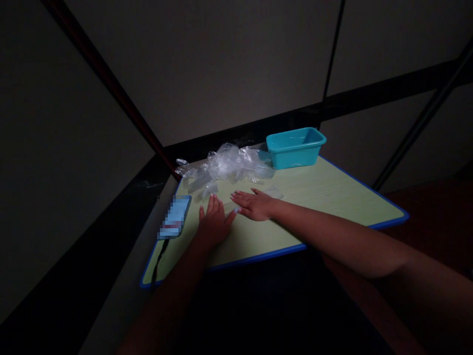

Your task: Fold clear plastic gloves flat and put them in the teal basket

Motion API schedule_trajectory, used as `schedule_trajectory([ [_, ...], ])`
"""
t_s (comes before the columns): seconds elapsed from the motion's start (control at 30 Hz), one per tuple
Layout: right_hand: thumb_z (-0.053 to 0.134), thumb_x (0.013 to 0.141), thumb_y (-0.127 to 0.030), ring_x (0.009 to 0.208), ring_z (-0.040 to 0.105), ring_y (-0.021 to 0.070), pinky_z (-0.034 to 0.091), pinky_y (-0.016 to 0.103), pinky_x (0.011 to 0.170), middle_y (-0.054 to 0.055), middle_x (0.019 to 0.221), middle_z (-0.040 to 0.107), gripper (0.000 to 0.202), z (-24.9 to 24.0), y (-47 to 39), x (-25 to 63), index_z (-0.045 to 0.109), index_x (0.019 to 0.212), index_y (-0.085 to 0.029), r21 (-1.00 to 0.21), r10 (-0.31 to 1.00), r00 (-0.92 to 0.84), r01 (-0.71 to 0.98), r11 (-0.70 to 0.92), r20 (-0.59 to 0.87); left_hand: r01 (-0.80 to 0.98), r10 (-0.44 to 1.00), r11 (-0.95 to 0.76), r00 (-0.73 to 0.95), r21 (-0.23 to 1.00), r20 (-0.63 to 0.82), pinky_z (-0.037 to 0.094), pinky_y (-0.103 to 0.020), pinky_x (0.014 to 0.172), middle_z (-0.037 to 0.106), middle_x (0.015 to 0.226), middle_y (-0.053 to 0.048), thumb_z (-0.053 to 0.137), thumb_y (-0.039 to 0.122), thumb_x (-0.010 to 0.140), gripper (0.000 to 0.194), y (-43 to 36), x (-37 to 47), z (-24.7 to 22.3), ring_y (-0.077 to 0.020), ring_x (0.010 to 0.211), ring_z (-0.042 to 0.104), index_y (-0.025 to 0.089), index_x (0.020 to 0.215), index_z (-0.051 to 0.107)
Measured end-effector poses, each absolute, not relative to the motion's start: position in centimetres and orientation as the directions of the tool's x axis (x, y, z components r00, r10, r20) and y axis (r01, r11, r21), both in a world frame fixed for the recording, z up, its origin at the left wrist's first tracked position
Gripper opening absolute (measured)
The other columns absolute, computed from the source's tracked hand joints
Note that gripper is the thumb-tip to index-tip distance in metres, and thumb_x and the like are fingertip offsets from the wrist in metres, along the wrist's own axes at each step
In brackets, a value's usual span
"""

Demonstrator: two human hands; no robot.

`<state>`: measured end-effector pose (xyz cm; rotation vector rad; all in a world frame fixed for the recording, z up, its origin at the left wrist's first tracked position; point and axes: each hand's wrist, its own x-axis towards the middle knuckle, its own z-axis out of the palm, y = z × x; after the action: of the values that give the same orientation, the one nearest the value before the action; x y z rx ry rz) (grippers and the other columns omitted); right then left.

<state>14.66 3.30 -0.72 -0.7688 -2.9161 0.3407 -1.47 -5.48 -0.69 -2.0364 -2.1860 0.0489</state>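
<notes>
My left hand (215,219) rests low over the tabletop with its fingers spread, palm down. Beside it, my right hand (256,204) lies flat with fingers stretched out to the left, close to the left thumb. A thin clear plastic sheet (276,192) shows beyond the right hand's wrist and seems to run under that hand; whether it is a bag or a glove I cannot tell. Just past my fingertips is a loose heap of crumpled clear plastic (231,162). Neither hand visibly grasps anything.
A turquoise plastic basket (295,154) stands at the back right of the pale table (332,192), which has a blue edge. At the left edge lies a phone-like device (175,217), partly blurred, with a dark strap or cable (158,261). Wall panels close off the far side.
</notes>
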Motion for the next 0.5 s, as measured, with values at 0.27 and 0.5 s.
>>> schedule_trajectory([
  [0.27,0.022,0.095,-0.042,0.138,0.015,0.0213,0.013,0.053,0.109,0.006,0.15,0.019,0.055,-0.5,3.2,14.66,0.025,0.144,-0.019,-0.238,0.506,-0.862,0.487,0.84,0.024,0.975,0.984,0.179,-0.175,-0.129,0.039,0.02,-0.049,0.108,0.018,0.148,-0.025,0.017,0.055,0.091,0.076,-5.5,-2.36,-1.03,-0.029,0.139,0.01,-0.004,0.138,0.029],
  [0.5,0.022,0.095,-0.042,0.138,0.016,0.0207,0.01,0.051,0.11,0.006,0.15,0.02,0.054,-0.79,3.55,14.69,0.024,0.144,-0.021,-0.252,0.488,-0.872,0.463,0.85,0.045,0.972,0.981,0.193,-0.193,-0.133,0.012,0.022,-0.047,0.107,0.019,0.148,-0.024,0.016,0.053,0.091,0.075,-5.31,-2.48,-1.3,-0.0288,0.139,0.01,-0.004,0.139,0.027],
])
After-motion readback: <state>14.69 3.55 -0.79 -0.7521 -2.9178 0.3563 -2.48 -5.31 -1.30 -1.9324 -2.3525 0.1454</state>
